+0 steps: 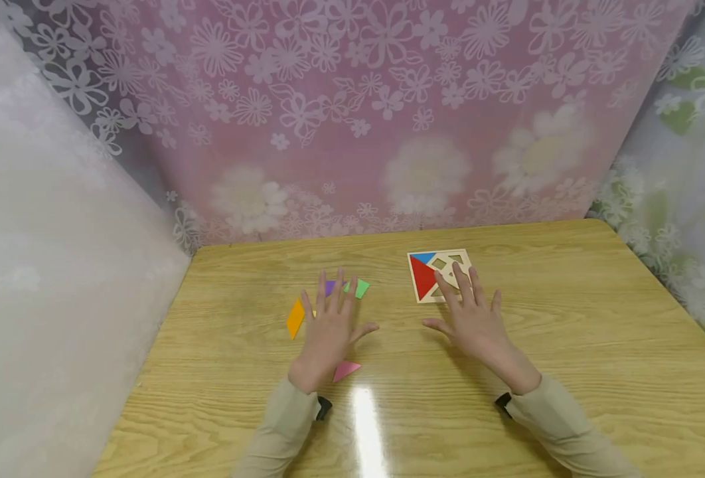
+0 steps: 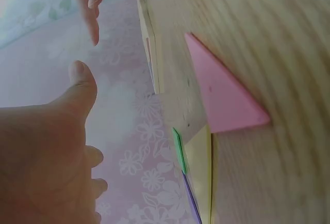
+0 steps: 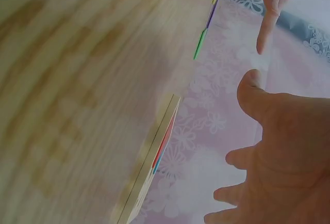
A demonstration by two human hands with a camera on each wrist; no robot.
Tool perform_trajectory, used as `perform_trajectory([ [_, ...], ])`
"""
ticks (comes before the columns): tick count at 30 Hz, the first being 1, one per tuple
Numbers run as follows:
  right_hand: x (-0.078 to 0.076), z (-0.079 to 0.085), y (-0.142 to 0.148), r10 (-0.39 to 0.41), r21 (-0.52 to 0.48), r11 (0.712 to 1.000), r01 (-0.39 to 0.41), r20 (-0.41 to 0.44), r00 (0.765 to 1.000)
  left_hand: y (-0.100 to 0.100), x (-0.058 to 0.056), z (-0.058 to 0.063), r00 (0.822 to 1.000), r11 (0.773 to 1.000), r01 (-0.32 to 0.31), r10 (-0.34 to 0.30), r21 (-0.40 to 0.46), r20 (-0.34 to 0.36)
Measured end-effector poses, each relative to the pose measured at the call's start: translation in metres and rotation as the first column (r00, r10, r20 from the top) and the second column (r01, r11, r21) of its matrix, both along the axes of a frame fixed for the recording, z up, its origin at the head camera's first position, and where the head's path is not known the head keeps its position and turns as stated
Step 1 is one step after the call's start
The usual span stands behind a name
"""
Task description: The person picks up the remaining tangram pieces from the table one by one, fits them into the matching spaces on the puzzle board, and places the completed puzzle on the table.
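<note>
My left hand (image 1: 330, 335), fingers spread, hovers over the table above several loose tangram pieces and holds nothing. Around it lie an orange parallelogram (image 1: 295, 320), a purple piece (image 1: 330, 287), a green piece (image 1: 361, 288) and a pink triangle (image 1: 346, 370). A yellow piece (image 2: 202, 167) is mostly hidden beneath the hand in the head view. My right hand (image 1: 476, 325), fingers also spread, is raised near the wooden tangram tray (image 1: 413, 279) and covers part of it. In the tray sit a red triangle (image 1: 422, 279) and a blue triangle (image 1: 421, 257); other recesses show bare wood.
The wood-grain table (image 1: 239, 398) reaches to a pink flowered curtain (image 1: 328, 166) at the back. A pale curtain (image 1: 60, 265) hangs along the left side, and a flowered one (image 1: 675, 212) along the right.
</note>
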State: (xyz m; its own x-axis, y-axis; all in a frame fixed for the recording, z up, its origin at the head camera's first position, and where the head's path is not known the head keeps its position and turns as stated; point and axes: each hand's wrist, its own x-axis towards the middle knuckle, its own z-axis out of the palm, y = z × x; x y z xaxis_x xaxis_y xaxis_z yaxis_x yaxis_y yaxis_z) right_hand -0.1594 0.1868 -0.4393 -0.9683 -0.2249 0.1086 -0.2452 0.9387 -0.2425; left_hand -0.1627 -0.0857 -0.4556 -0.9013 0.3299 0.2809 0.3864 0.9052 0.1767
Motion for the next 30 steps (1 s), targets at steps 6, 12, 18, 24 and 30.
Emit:
perform_trajectory([
  [6,-0.004,0.002,0.012,0.047,0.006,0.999,-0.047,-0.097,0.994,-0.001,-0.006,0.006,0.999,0.997,0.047,-0.046,0.067,-0.017],
  [12,-0.016,0.01,0.03,0.079,-0.09,0.991,-0.1,-0.209,0.975,0.008,-0.014,0.018,0.983,0.965,0.162,-0.141,0.207,-0.115],
  [18,-0.033,0.011,0.051,0.008,-0.152,0.987,-0.044,-0.226,0.974,0.029,-0.024,0.026,0.975,0.948,0.168,-0.12,0.272,-0.184],
  [24,-0.049,0.008,0.066,-0.021,-0.142,0.99,-0.001,-0.153,0.988,0.052,-0.039,0.022,0.987,0.954,0.126,-0.093,0.273,-0.13],
  [30,-0.061,0.003,0.075,0.039,-0.092,0.995,-0.045,-0.062,0.997,0.069,-0.053,0.017,0.995,0.969,0.094,-0.088,0.226,-0.036],
])
